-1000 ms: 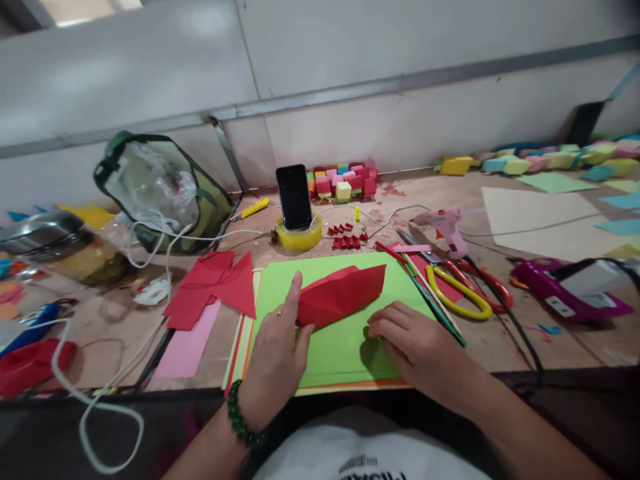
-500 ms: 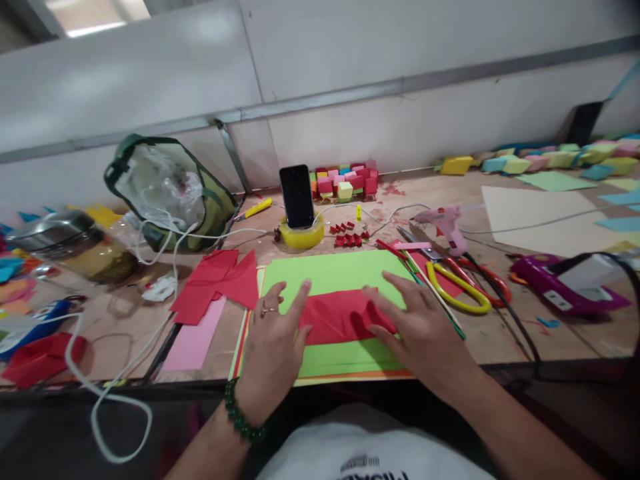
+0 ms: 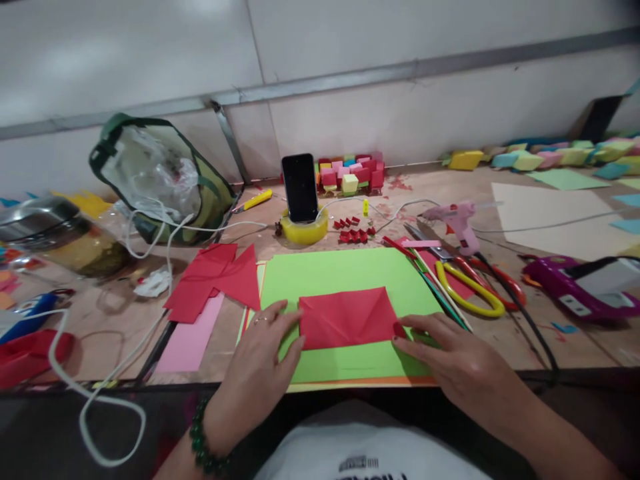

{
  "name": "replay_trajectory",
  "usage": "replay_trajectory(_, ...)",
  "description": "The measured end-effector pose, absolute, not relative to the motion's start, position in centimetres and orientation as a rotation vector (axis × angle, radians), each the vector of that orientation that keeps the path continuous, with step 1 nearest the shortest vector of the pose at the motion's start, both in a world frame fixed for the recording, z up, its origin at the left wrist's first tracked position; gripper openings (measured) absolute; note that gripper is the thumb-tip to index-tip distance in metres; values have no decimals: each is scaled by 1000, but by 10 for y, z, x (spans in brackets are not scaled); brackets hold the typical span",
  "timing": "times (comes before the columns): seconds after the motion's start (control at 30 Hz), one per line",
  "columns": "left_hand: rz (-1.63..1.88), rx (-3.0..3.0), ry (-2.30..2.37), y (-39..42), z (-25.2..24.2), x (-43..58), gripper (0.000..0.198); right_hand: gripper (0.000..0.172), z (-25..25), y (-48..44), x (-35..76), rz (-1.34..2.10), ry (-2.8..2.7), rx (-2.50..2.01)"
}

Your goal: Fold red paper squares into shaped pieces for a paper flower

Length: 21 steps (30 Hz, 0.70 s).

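A folded red paper [image 3: 345, 320] with diagonal creases lies on a stack of light-green sheets [image 3: 345, 270]. At its left edge rests my left hand [image 3: 265, 353], fingers apart, index finger and thumb touching or just beside the paper. A ring is on one finger and a green bead bracelet on the wrist. My right hand [image 3: 455, 353] has thumb and index finger at the paper's lower right corner, with a small red fold between them. Its other fingers lie over the green sheet and are partly hidden.
Left are red paper pieces [image 3: 205, 283], a pink strip [image 3: 190, 340], a jar [image 3: 60, 237], a bag [image 3: 165, 180] and a white cable [image 3: 73, 380]. Behind, a phone [image 3: 300, 188] stands in a yellow tape roll [image 3: 305, 230]. Right are scissors [image 3: 470, 290], a glue gun [image 3: 460, 220] and a purple device [image 3: 575, 287].
My hands have moved apart to the two ends of the red paper, which now lies flatter and more fully in view. The right thumb and index finger have come together at its corner.
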<state>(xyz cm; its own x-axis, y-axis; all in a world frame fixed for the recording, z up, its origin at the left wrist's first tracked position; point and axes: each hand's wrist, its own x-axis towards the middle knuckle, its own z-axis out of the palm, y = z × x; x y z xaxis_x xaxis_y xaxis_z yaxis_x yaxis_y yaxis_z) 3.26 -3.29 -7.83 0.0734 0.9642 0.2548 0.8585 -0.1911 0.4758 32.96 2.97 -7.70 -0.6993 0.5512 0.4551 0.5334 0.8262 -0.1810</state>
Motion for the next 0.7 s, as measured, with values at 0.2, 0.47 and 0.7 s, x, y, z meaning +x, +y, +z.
replay_trajectory(0.2,1023,1967,1822,-12,-77,50,71,34,-88,25,327,109,-2424,-838)
replay_trajectory(0.47,1191,2519,1300,-16,-49,43,36,55,-65,41,330,-78,-2177,-842)
replay_trajectory(0.7,503,2550,1930,-23,-65,35,52,18,-70,41,289,-68,-2598,-490)
